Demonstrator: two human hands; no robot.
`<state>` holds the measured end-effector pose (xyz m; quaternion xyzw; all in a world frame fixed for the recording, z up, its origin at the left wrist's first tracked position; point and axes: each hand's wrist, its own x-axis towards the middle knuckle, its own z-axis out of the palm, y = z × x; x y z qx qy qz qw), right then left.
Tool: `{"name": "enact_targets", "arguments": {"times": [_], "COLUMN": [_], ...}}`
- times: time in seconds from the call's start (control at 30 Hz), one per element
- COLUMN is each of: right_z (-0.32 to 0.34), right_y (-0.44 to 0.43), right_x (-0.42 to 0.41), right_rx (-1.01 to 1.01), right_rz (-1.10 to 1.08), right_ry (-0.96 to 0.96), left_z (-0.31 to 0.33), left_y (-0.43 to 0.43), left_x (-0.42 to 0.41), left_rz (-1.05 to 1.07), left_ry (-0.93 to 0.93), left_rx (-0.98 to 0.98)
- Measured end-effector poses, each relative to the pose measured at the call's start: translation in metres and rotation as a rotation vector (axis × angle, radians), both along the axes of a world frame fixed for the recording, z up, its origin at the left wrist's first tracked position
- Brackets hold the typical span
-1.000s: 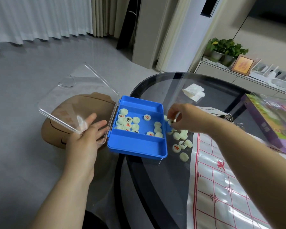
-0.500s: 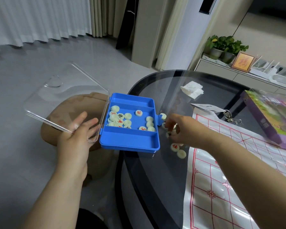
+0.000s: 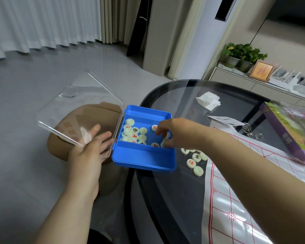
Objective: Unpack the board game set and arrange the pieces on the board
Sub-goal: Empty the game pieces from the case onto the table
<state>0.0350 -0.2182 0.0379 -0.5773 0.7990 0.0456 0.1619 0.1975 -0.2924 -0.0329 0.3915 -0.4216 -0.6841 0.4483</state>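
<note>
L hand [image 3: 88,152] palm-down, fingers [image 3: 102,138] spread flat, forearm running up from lower left. R hand [image 3: 176,136] reaches across from the right, fingers [image 3: 161,132] curled down, pinching; grip contents unclear.

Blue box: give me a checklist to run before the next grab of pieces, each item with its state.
1. Lid open, clear of the tray: ok.
2. Left hand steadying the lid: ok.
3. Blue box fully on the table: not ok, it overhangs the edge.
4. Right hand over pieces in the box: ok.
5. Right hand already gripping a piece: cannot tell, fingers hide it.
6. Board spread flat, free for pieces: ok where visible.
</note>
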Motion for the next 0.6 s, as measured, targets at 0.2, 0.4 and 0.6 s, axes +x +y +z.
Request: {"name": "enact_targets", "arguments": {"times": [0.2,0.4,0.6], "right_z": [-0.016,-0.001,-0.006], "right_y": [-0.01,-0.006,-0.012], "right_x": [0.002,0.0,0.001], "right_rx": [-0.129,-0.084,0.056], "right_rz": [-0.004,-0.033,0.067], "right_ry": [0.083,-0.047,0.039], "left_z": [0.0,0.003,0.003], "left_y": [0.0,0.001,0.003], "left_x": [0.0,0.0,-0.001], "left_rz": [-0.015,-0.019,-0.026], "left_ry": [-0.008,0.002,-0.007], "left_rx": [0.002,0.012,-0.002]}}
